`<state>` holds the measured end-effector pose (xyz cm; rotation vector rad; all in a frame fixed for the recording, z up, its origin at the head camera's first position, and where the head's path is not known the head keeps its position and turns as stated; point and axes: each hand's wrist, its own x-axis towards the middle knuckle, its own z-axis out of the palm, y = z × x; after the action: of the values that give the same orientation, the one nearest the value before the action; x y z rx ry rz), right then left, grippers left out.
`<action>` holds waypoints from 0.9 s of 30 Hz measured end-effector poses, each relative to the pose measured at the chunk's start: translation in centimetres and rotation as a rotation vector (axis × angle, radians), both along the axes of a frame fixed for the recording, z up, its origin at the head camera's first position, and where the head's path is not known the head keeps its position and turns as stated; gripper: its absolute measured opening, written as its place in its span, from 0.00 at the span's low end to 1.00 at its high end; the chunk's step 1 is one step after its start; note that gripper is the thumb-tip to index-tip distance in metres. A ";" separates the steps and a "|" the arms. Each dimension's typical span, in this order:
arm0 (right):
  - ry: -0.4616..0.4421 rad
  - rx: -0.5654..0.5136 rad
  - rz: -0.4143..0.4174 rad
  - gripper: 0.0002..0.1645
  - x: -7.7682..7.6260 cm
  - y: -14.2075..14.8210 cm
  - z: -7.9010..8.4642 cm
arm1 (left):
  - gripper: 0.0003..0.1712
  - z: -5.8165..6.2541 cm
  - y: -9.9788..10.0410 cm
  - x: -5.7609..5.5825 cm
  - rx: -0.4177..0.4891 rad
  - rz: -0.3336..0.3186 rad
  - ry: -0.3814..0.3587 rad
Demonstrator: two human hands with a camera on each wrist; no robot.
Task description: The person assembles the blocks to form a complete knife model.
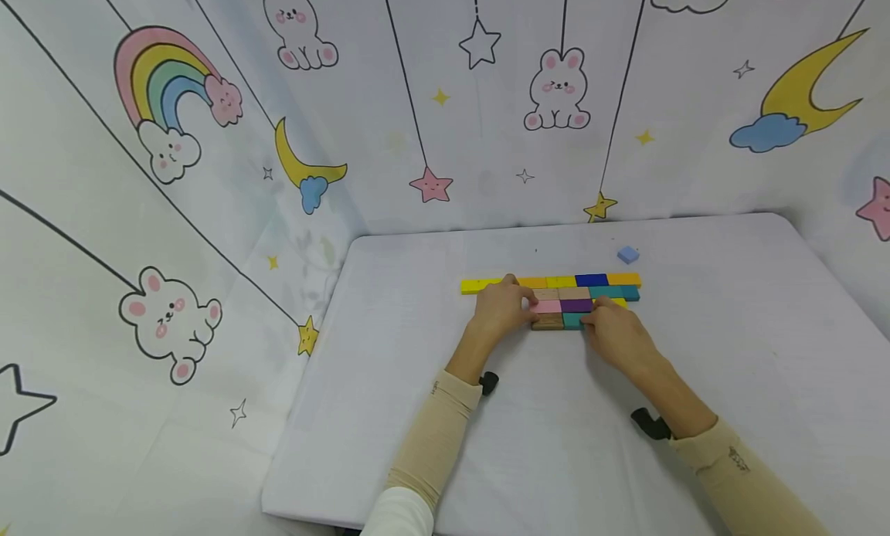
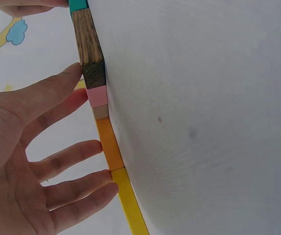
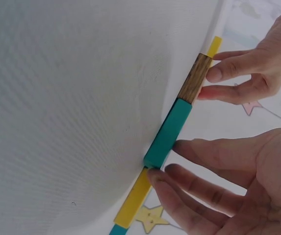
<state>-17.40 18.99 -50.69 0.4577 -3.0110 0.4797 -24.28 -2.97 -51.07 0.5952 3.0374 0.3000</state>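
Observation:
Flat coloured blocks lie in several stacked-up rows on the white table. My left hand (image 1: 499,312) is at their left side, its thumb at the end of a brown wood-grain block (image 2: 89,41) and its index fingertip at a pink block (image 2: 97,96). Its other fingers extend to an orange block (image 2: 111,144) and a yellow block (image 2: 131,203) in the back row. With thumb and fingertips, my right hand (image 1: 621,335) pinches a teal block (image 3: 168,132) at its right end. That block sits end to end with the brown one. A purple block (image 1: 576,306) lies just behind.
A loose light-blue block (image 1: 628,255) lies behind the rows. The back row carries a dark-blue block (image 1: 592,279). Another yellow block (image 3: 133,198) shows beyond the teal one. A patterned cloth wall (image 1: 487,134) rises behind the white table (image 1: 542,443).

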 end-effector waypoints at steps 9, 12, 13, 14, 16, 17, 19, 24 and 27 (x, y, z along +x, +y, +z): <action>0.010 -0.019 0.017 0.12 -0.2 0.0 0.0 | 0.17 0.1 -0.1 0.0 0.008 0.004 0.005; -0.007 -0.030 0.006 0.12 -0.1 0.0 0.1 | 0.17 0.1 -0.2 0.1 0.010 0.004 0.003; -0.011 -0.037 0.000 0.12 -0.2 0.1 0.1 | 0.17 0.1 -0.2 0.1 0.011 0.003 0.003; -0.014 -0.046 -0.009 0.12 -0.2 0.1 0.2 | 0.17 0.1 -0.2 0.1 0.011 0.002 0.003; -0.012 -0.068 -0.029 0.12 -0.2 0.3 0.2 | 0.17 0.0 -0.2 0.1 0.014 -0.001 0.005; -0.005 -0.078 -0.036 0.12 -0.3 0.5 0.3 | 0.17 0.0 -0.2 0.1 0.015 -0.001 0.006; 0.012 -0.091 -0.039 0.12 -0.5 0.9 0.4 | 0.17 0.0 -0.2 0.1 0.017 -0.001 0.008; 0.031 -0.087 -0.047 0.14 -1.2 2.2 0.9 | 0.16 0.0 -0.1 0.1 0.023 -0.001 0.012; 0.049 -0.100 -0.065 0.15 -2.2 3.3 1.2 | 0.16 0.0 0.0 0.1 0.024 -0.003 0.015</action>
<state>-19.58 22.24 -49.50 0.3575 -2.9276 0.6012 -24.20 -3.02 -51.08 0.6061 3.0507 0.3343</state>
